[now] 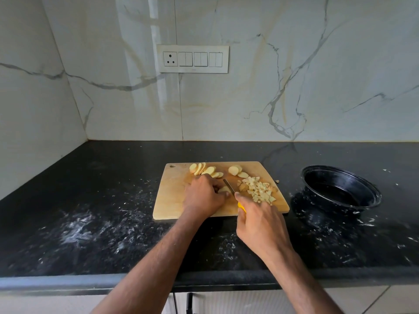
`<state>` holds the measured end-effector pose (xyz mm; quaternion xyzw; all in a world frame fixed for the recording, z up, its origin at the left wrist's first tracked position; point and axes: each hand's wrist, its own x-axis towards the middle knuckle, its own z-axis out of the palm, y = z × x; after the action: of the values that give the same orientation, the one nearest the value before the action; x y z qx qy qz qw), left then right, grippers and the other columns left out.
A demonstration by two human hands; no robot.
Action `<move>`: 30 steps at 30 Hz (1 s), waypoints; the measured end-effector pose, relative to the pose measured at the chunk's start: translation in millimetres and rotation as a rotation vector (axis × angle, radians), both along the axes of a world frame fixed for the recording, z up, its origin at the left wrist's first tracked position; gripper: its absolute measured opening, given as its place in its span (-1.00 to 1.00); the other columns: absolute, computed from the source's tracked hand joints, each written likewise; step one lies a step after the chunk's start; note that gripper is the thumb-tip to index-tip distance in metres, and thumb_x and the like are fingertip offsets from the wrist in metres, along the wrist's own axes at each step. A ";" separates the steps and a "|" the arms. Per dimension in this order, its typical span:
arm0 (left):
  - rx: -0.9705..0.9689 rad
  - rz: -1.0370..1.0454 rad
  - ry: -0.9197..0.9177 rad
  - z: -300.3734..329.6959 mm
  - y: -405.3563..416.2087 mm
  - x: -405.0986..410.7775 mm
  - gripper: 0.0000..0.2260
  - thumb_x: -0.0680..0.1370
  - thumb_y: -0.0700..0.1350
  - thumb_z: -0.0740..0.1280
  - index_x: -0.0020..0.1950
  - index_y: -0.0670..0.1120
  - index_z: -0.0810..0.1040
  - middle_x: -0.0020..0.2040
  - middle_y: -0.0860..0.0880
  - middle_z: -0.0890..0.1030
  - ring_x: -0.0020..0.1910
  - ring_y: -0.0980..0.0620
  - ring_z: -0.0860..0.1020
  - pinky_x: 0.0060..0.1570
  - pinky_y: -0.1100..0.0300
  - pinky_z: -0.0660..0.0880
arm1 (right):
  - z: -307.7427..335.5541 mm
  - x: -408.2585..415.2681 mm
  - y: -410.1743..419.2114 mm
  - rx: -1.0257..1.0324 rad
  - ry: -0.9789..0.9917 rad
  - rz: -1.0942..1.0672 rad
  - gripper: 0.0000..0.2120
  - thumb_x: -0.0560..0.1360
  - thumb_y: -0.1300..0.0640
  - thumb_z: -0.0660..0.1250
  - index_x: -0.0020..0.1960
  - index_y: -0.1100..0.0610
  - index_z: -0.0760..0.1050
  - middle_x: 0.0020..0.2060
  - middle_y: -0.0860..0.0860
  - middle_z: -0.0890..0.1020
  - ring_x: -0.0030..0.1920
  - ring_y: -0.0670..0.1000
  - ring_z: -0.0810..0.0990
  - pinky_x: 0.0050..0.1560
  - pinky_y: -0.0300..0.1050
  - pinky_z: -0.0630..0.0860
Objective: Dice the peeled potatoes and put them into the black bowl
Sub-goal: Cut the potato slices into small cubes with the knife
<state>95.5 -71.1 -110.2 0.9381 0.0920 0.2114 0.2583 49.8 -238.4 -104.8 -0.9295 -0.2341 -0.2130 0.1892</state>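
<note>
Step in hand, as judged: dicing, mid-batch; transfer to the bowl not begun. The pale rectangular wooden cutting board (172,200) lies on the black speckled stone surface (90,223), near its middle. The left hand (204,196) rests on the board with fingers curled over a small stack of pale potato slices (224,189), pinning it down; only the stack's right edge shows past the knuckles. The right hand (260,223) is wrapped round the yellow handle of a small steel-bladed knife (229,186), index finger stretched forward along the spine, the blade angled toward 11 o'clock and sitting against the pinned stack. Whether the edge has already entered the potato cannot be told. At 3 o'clock of the blade lies a heap of small pale potato dice (258,189), still on the board. At 12 o'clock of the left hand, along the far edge, a fanned row of round uncut potato slices (205,169); a smaller cluster of two or three rounds (237,171) sits at 1 o'clock. The round black bowl (340,189) stands on the surface at 3 o'clock of the board, well apart from it, tilted toward the camera, apparently with no potato inside. Estimate: less than half of the visible potato is diced. Next move calls for downward cuts through the held stack, left fingertips kept tucked clear of the blade, then the remaining rounds fed in before anything is swept toward the bowl.
</note>
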 end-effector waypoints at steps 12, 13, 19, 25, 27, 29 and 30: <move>-0.095 0.049 0.016 2.5 -4.9 3.9 -0.81 0.41 0.04 0.47 0.00 0.08 0.74 -0.09 0.13 0.68 -0.07 0.04 0.53 0.19 -0.07 0.50 | -0.2 3.4 5.3 -0.061 0.003 0.024 -0.54 0.57 0.07 0.30 0.47 -0.05 0.41 -0.23 -0.01 0.66 -0.26 0.00 0.63 -0.21 -0.14 0.54; -0.109 0.053 0.017 3.0 -5.5 4.1 -0.81 0.42 0.03 0.47 0.01 0.07 0.74 -0.09 0.12 0.68 -0.07 0.05 0.53 0.19 -0.06 0.50 | 1.0 3.8 5.8 -0.066 0.009 0.028 -0.54 0.56 0.08 0.30 0.46 -0.04 0.41 -0.21 -0.01 0.67 -0.24 0.00 0.63 -0.19 -0.14 0.55; -0.137 0.063 0.032 5.4 -6.2 1.4 -0.78 0.43 0.02 0.52 0.05 0.03 0.73 -0.03 0.11 0.70 -0.02 0.07 0.59 0.20 -0.03 0.52 | 1.2 1.4 2.0 -0.088 0.006 0.024 -0.52 0.54 0.10 0.30 0.46 -0.03 0.42 -0.20 0.00 0.68 -0.22 0.02 0.65 -0.16 -0.09 0.59; -0.146 0.079 0.027 6.3 -7.7 0.4 -0.77 0.45 -0.01 0.51 0.09 0.02 0.72 0.00 0.10 0.70 -0.01 0.07 0.58 0.21 -0.02 0.54 | -4.2 -13.5 -9.9 -0.076 0.020 0.006 -0.51 0.56 0.06 0.29 0.48 -0.04 0.38 -0.23 -0.04 0.67 -0.23 -0.01 0.64 -0.24 -0.15 0.53; -0.149 0.060 0.031 5.2 -7.0 -1.0 -0.75 0.45 0.00 0.52 0.12 0.02 0.72 0.01 0.08 0.70 -0.01 0.06 0.59 0.20 -0.01 0.55 | -4.1 -16.4 -11.8 -0.065 0.005 -0.021 -0.52 0.55 0.05 0.30 0.48 -0.04 0.40 -0.19 -0.01 0.68 -0.20 0.01 0.66 -0.23 -0.15 0.51; -0.171 0.026 0.019 3.7 -4.1 -3.3 -0.72 0.44 0.01 0.54 0.12 -0.01 0.72 0.01 0.08 0.71 -0.03 0.08 0.61 0.15 0.04 0.59 | -3.1 -17.8 -12.0 -0.048 0.003 -0.057 -0.53 0.55 0.05 0.30 0.46 -0.04 0.43 -0.19 -0.01 0.69 -0.20 0.01 0.67 -0.22 -0.14 0.54; -0.176 0.013 0.009 3.4 -2.1 -4.8 -0.73 0.43 0.00 0.55 0.11 -0.02 0.72 -0.01 0.07 0.72 -0.05 0.09 0.62 0.11 0.09 0.60 | -2.7 -17.6 -12.1 -0.033 0.008 -0.068 -0.54 0.55 0.06 0.30 0.45 -0.04 0.45 -0.20 -0.01 0.70 -0.21 0.00 0.67 -0.22 -0.14 0.56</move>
<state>90.7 -73.2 -106.7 0.9122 0.1175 0.1997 0.3380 32.2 -250.5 -107.5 -0.9407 -0.2052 -0.2117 0.1675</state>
